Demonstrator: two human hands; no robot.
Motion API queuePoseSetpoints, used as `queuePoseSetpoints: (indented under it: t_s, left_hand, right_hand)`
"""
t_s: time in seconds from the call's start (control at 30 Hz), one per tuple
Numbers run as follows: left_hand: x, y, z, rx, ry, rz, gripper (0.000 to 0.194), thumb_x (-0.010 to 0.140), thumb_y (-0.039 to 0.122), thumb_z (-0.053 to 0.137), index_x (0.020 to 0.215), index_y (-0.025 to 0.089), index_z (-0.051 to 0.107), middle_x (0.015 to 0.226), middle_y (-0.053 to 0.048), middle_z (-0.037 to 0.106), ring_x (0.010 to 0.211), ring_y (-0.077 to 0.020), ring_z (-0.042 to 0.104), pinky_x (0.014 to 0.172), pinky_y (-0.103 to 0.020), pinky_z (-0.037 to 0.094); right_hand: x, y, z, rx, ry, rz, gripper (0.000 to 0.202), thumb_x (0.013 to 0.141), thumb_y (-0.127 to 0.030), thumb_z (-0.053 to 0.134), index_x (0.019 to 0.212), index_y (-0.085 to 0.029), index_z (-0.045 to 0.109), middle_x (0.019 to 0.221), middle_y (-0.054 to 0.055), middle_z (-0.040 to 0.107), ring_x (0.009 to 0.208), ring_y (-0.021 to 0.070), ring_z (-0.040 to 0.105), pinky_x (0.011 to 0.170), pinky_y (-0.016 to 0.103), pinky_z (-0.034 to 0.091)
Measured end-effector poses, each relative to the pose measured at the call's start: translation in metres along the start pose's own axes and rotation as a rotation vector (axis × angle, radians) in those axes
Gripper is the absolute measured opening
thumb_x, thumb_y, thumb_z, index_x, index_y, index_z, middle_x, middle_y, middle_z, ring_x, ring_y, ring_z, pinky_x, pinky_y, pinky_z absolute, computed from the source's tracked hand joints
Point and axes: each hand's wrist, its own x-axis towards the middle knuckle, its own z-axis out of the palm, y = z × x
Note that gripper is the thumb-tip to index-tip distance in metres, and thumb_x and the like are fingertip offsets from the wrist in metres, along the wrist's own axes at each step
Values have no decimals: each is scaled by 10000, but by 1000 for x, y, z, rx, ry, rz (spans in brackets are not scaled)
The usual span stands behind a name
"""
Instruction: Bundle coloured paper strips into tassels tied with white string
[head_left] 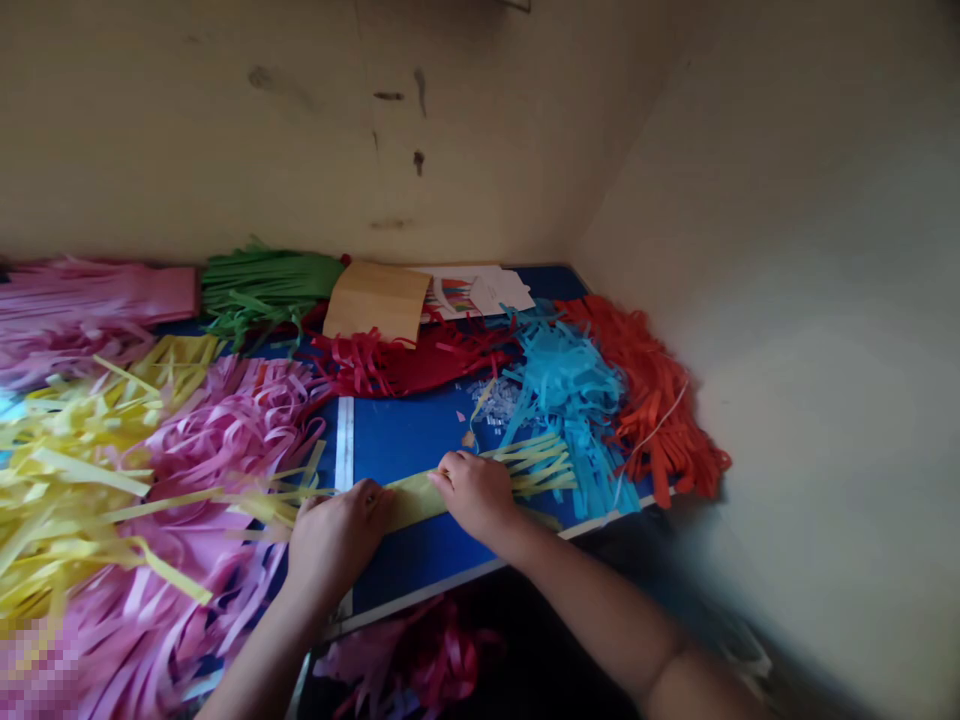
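Note:
A yellow strip of tissue paper [416,500] with fringed ends lies across the blue table, stretched between my two hands. My left hand [337,540] is closed over its left part, with cut fringes trailing out beyond the wrist side. Pinching the strip farther right is my right hand [476,495], its thumb and fingers pressed together on the paper. Yellow fringes [544,465] fan out past the right hand towards the light blue fringed paper [574,375]. My palms and some fingertips are hidden.
Pink fringes [232,430] and yellow fringes [67,470] heap up on the left. Along the wall lie green fringed paper [274,275], a tan sheet [379,300] and red fringes [442,365]. Orange fringes [660,410] hang at the right corner, near small clear pieces [496,400].

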Motion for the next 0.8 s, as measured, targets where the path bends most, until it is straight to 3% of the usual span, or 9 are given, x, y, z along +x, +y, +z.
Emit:
queuePoseSetpoints:
  t_s: [0.23, 0.3, 0.37, 0.4, 0.47, 0.57, 0.67, 0.8]
  left_hand:
    - [-1, -2, 11, 7, 110, 29, 358, 954, 390, 378, 870, 201, 670, 656, -57, 716, 683, -221, 676, 741, -338, 401]
    - [-2, -1, 13, 4, 188, 31, 303, 948, 360, 414, 974, 203, 672, 823, -83, 743, 850, -255, 681, 837, -394, 403]
    - [-4, 0, 12, 14, 293, 106, 260, 941, 289, 445, 1075, 230, 659, 1073, -107, 718, 1056, -289, 625, 962, -471, 349]
    - [-5, 0, 11, 24, 337, 180, 247, 934, 247, 456, 1069, 250, 663, 1134, -97, 696, 1103, -295, 596, 997, -494, 320]
    - [-6, -1, 10, 43, 376, 358, 221, 913, 183, 479, 933, 262, 685, 1038, -60, 706, 1034, -275, 605, 989, -482, 333]
    - [-12, -5, 10, 40, 359, 522, 178, 844, 133, 538, 831, 248, 672, 853, -18, 699, 902, -230, 627, 976, -443, 370]
    - [-22, -8, 12, 10, 404, 569, 224, 742, 141, 579, 927, 221, 677, 933, -39, 713, 924, -245, 641, 1106, -519, 267]
    - [-24, -13, 19, -4, 492, 557, 211, 772, 159, 548, 914, 221, 692, 947, -32, 732, 868, -235, 669, 1150, -571, 176]
  right_hand:
    - [6, 2, -3, -25, -24, 32, 216, 941, -423, 602, 863, -231, 660, 883, 39, 723, 737, 192, 662, 608, 276, 377]
    - [7, 2, -9, -77, 21, 54, 226, 915, -448, 632, 897, -223, 650, 895, 46, 709, 758, 201, 647, 650, 291, 391]
    - [4, 0, -13, -149, 156, 65, 210, 902, -403, 655, 980, -209, 634, 985, 82, 689, 865, 235, 630, 741, 334, 401]
    - [2, -1, -13, -174, 221, 19, 174, 913, -346, 639, 1012, -204, 624, 1030, 96, 675, 920, 249, 613, 786, 358, 393]
    - [-6, -3, -9, -170, 245, -200, 106, 915, -223, 583, 1015, -199, 610, 1041, 94, 661, 960, 248, 584, 843, 382, 369]
    - [-15, 3, -1, -77, 74, -505, 181, 795, -195, 615, 975, -183, 601, 974, 72, 653, 913, 236, 568, 853, 376, 364]
    - [-15, 19, -1, 11, -28, -593, 380, 678, -223, 656, 1050, -189, 590, 1075, 67, 638, 989, 248, 555, 904, 380, 350]
    - [-1, 40, -11, 36, -64, -671, 376, 673, -194, 629, 1046, -183, 581, 1084, 63, 641, 1003, 239, 562, 906, 369, 337]
